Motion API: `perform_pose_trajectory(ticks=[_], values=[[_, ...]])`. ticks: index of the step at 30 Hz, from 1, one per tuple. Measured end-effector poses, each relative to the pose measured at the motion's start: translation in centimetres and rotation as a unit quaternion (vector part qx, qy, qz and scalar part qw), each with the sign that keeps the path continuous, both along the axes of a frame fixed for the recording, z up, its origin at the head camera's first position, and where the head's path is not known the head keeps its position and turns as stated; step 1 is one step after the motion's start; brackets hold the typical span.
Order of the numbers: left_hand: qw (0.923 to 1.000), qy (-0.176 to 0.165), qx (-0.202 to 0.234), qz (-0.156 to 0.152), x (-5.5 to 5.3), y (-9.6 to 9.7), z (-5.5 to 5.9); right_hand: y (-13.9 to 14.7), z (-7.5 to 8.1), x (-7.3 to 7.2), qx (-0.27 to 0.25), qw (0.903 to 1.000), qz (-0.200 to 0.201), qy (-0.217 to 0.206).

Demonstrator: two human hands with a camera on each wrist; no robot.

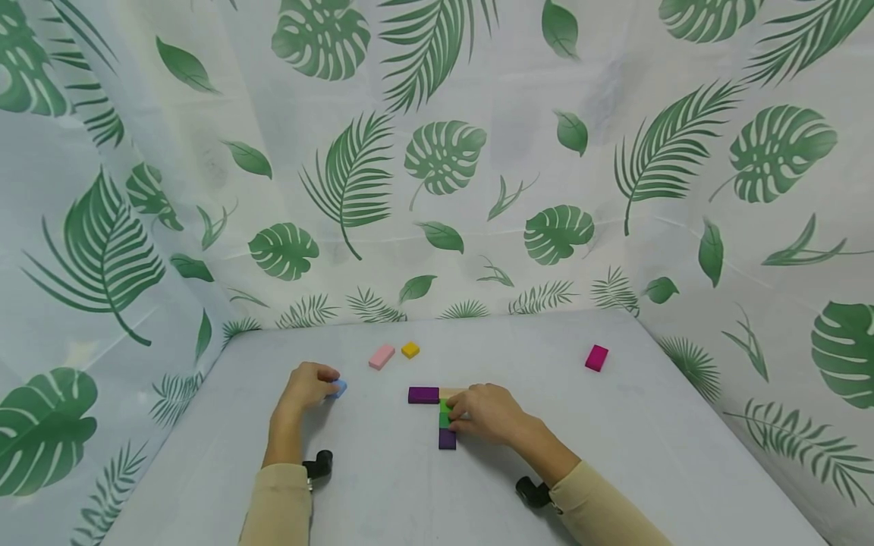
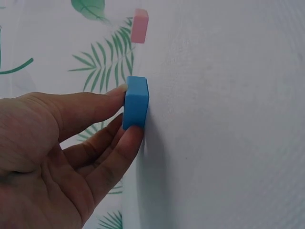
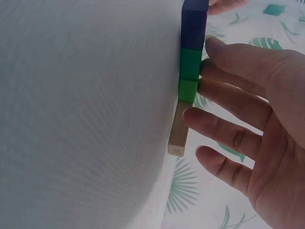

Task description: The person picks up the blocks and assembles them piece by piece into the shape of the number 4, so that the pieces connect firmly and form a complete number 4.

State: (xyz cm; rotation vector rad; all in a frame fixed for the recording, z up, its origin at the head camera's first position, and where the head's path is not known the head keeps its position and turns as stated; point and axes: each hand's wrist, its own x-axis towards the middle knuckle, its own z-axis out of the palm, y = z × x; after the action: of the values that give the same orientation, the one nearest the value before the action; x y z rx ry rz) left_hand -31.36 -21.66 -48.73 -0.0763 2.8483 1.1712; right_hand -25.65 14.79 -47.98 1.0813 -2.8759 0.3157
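My left hand (image 1: 307,387) pinches a blue block (image 2: 136,102) between thumb and fingers, close over the table left of the other blocks. Near the middle, blocks form a T-like figure. Its upper bar has a purple block (image 1: 423,395) and a plain wooden block (image 3: 180,129). A light green block (image 3: 188,90), a darker green block (image 3: 190,64) and a dark purple block (image 1: 447,439) run from the bar toward me. On the right side of this column my right hand (image 1: 493,413) has its fingers loosely extended, fingertips right at the blocks.
Behind the figure lie a pink block (image 1: 382,356) and a small yellow block (image 1: 410,349). A magenta block (image 1: 597,358) lies at the back right. White cloth with green leaf prints (image 1: 445,155) walls the table (image 1: 382,485) at the back and sides.
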Motion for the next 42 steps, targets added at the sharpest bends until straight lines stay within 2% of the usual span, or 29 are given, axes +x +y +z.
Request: perform_pose_trajectory(ticks=[16, 25, 37, 42], values=[[0.9999, 0.010, -0.001, -0.006, -0.1, 1.2, -0.2, 0.0, -0.2, -0.2, 0.001, 1.0000, 0.001, 0.002], [0.9996, 0.017, 0.004, -0.021, -0.4, 2.1, -0.3, 0.0, -0.1, -0.1, 0.002, 1.0000, 0.001, 0.003], [0.9976, 0.042, -0.014, -0.053, -0.3, 4.5, -0.1, -0.1, 0.0, -0.1, -0.003, 1.0000, -0.001, -0.004], [0.9982, 0.035, -0.018, -0.045, -0.2, 5.0, 0.0, -0.1, 0.1, 0.0, -0.003, 1.0000, 0.002, -0.004]])
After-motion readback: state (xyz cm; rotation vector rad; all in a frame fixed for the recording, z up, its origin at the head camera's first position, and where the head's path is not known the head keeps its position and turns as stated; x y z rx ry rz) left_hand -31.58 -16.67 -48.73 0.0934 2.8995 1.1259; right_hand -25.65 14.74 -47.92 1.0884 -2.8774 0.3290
